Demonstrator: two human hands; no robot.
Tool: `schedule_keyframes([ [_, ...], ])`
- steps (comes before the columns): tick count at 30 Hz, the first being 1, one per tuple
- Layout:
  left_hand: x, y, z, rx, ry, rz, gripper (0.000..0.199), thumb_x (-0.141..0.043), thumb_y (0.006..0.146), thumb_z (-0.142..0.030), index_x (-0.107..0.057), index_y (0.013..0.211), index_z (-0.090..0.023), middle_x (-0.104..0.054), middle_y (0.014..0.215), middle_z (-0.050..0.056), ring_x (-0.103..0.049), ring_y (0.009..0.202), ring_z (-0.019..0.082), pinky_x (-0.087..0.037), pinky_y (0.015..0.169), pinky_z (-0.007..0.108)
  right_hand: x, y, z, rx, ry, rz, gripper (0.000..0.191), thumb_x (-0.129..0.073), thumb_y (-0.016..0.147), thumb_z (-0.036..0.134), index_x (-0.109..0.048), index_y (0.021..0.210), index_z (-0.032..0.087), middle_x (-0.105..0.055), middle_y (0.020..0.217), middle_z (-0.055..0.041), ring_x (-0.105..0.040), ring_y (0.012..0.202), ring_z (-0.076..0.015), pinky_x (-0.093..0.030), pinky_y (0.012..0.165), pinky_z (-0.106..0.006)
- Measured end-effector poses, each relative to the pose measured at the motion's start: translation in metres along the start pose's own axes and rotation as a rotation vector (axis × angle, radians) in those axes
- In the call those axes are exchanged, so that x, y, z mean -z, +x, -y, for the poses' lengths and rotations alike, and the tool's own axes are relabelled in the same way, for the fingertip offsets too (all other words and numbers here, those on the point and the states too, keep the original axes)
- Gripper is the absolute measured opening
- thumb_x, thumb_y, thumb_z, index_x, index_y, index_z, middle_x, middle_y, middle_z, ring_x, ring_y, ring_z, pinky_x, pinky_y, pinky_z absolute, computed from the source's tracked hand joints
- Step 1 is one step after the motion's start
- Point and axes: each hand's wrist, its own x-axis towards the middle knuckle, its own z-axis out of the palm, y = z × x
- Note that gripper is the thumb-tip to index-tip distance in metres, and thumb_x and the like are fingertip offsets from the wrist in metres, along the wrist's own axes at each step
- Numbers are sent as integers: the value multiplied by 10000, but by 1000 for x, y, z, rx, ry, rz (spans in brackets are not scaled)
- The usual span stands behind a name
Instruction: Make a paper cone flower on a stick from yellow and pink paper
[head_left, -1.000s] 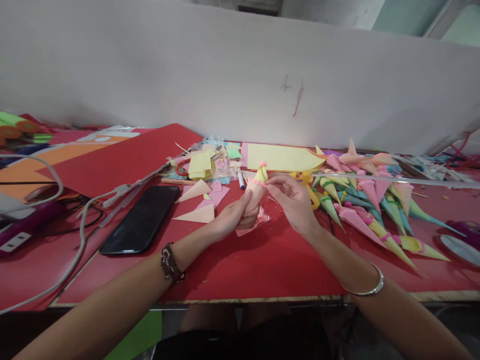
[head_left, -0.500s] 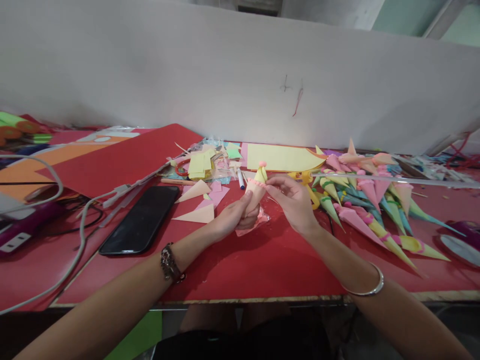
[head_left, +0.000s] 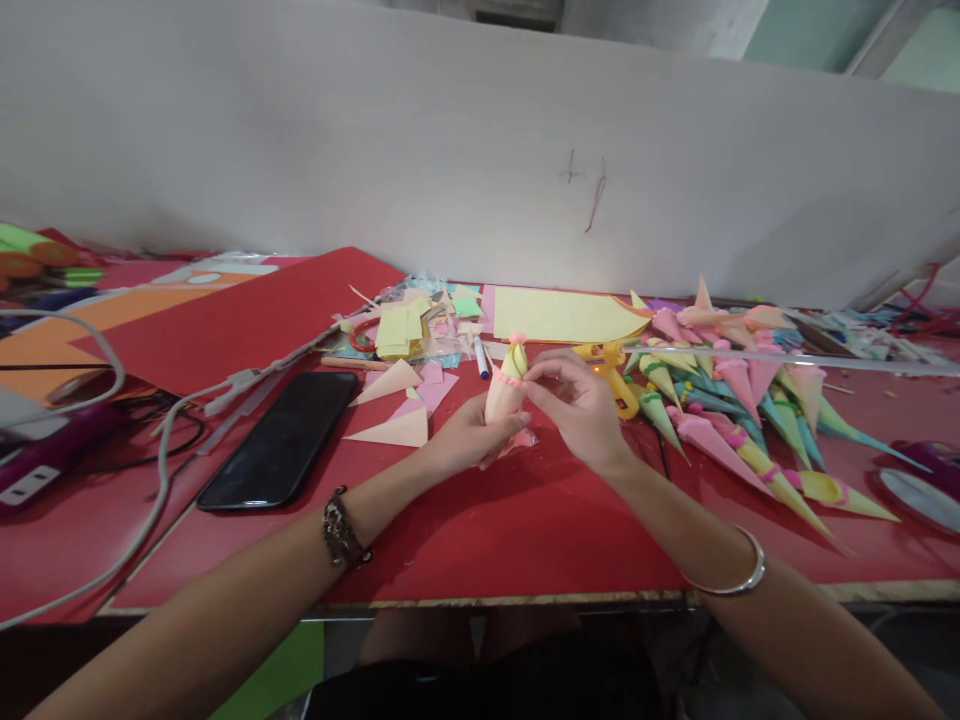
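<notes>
A peach paper cone [head_left: 502,399] with a pink beaded rim, a yellow swirl and a pink ball on top stands nearly upright over the red table. Wrapped round its lower part is my left hand [head_left: 471,436]. The fingertips of my right hand [head_left: 576,400] are pinched together at the cone's rim on its right side; whether they touch the rim or hold something small is too fine to make out. Just behind my right hand lies a yellow glue gun [head_left: 616,375]. A scrap of clear and pink plastic [head_left: 525,440] shows beneath the hands.
A black phone [head_left: 281,440] and peach paper triangles [head_left: 397,428] lie left. Many colored paper cones [head_left: 739,400] are piled right. A white cable [head_left: 166,450] crosses the left side. Paper scraps [head_left: 401,328] and a marker [head_left: 481,357] are behind, before a grey partition [head_left: 450,150].
The cone has turned more upright and shifted slightly left and down. My left hand has changed its hold around it, with the fingers lower. My right hand stays by the rim.
</notes>
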Motion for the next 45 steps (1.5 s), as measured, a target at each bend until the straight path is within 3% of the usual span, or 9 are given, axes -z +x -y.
schedule_keyframes([
  [7, -4, 0, -2, 17, -27, -74, 146, -528, 749, -279, -450, 767, -157, -425, 391, -94, -332, 285, 38, -225, 282, 153, -1, -1, 0, 43, -7, 23, 16, -593, 719, 191, -604, 719, 203, -501, 817, -14, -520, 788, -125, -469, 715, -269],
  [18, -3, -2, -6, 24, 20, -57, 112, -461, 695, -191, -412, 597, -165, -392, 394, -87, -320, 333, 30, -243, 345, 155, -2, -3, 0, 86, -81, 50, 14, -581, 736, 203, -587, 724, 200, -506, 820, -15, -521, 797, -132, -462, 735, -277],
  [25, 1, 2, 2, 111, -61, -103, 208, -477, 740, -283, -396, 584, -173, -348, 361, -86, -280, 305, 37, -189, 325, 176, 4, 3, -5, 9, -68, 65, 82, -518, 753, 224, -513, 829, 193, -514, 851, -20, -531, 806, -126, -454, 750, -278],
  [28, 4, 4, 5, 125, -154, -126, 216, -482, 747, -279, -382, 583, -178, -321, 369, -90, -265, 313, 38, -173, 323, 178, 11, 5, -7, -74, -304, 244, 27, -488, 742, 177, -515, 746, 178, -546, 764, -14, -535, 724, -124, -444, 683, -267],
  [31, 5, 5, 7, 115, -180, -142, 240, -475, 756, -265, -373, 558, -176, -308, 362, -91, -256, 312, 33, -176, 331, 177, 17, 3, -11, -182, -537, 514, 84, -495, 682, 94, -531, 710, 164, -582, 711, -20, -535, 648, -126, -420, 607, -257],
  [33, 5, 5, 6, 113, -177, -138, 252, -468, 762, -263, -382, 543, -173, -310, 346, -88, -250, 305, 32, -179, 332, 179, 19, 1, -13, -220, -600, 606, 121, -489, 661, 61, -547, 709, 155, -600, 726, -36, -544, 650, -129, -415, 607, -256],
  [36, 5, 5, 6, 123, -184, -133, 231, -467, 763, -261, -417, 557, -168, -316, 339, -87, -252, 302, 34, -179, 329, 178, 19, 1, -14, -243, -531, 649, 139, -490, 678, 65, -579, 747, 145, -616, 774, -50, -566, 691, -129, -425, 647, -252],
  [40, 5, 5, 6, 131, -192, -146, 233, -472, 754, -252, -398, 547, -174, -321, 348, -85, -262, 310, 36, -176, 327, 174, 16, 2, -14, -254, -417, 615, 157, -513, 701, 102, -616, 812, 141, -611, 796, -43, -575, 703, -121, -430, 655, -237],
  [45, 4, 5, 7, 129, -161, -149, 224, -469, 755, -254, -412, 554, -174, -326, 346, -84, -254, 308, 39, -169, 321, 178, 12, 1, -18, -192, -525, 595, 128, -554, 686, 100, -651, 754, 148, -581, 746, -34, -549, 658, -116, -412, 628, -230],
])
